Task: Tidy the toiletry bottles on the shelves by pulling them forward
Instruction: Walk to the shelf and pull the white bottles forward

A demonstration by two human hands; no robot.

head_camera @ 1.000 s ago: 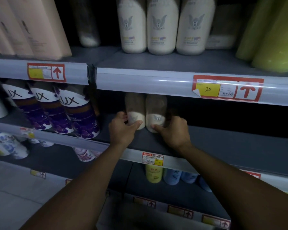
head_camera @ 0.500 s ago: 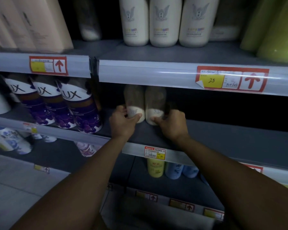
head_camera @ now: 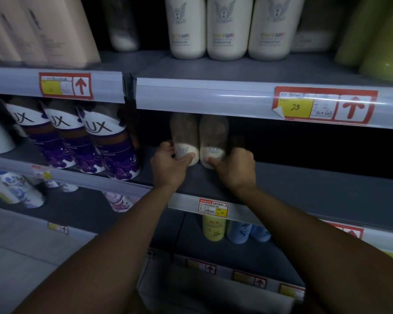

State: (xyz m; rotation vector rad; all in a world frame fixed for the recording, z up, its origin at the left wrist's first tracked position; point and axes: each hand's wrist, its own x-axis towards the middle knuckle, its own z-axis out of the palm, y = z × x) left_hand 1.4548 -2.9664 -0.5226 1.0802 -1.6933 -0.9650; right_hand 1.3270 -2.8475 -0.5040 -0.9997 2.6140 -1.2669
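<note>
1. Gripping one cream bottle each, the left hand (head_camera: 170, 164) holds the left bottle (head_camera: 184, 138) and the right hand (head_camera: 233, 167) holds the right bottle (head_camera: 213, 137), thumbs across their bases.
2. Both bottles stand side by side, set well back on the middle shelf (head_camera: 304, 189), behind its front rail (head_camera: 186, 203).
3. Judging by this, the pulling-forward step is under way; next, both should slide together to the shelf's front, level with the Lux bottles (head_camera: 109, 143) alongside, staying upright.

We see cream bottles (head_camera: 199, 139), purple floral Lux bottles (head_camera: 110, 148), green bottles (head_camera: 377, 37), grey shelves (head_camera: 315, 191), red-yellow price tags (head_camera: 325, 106).
</note>
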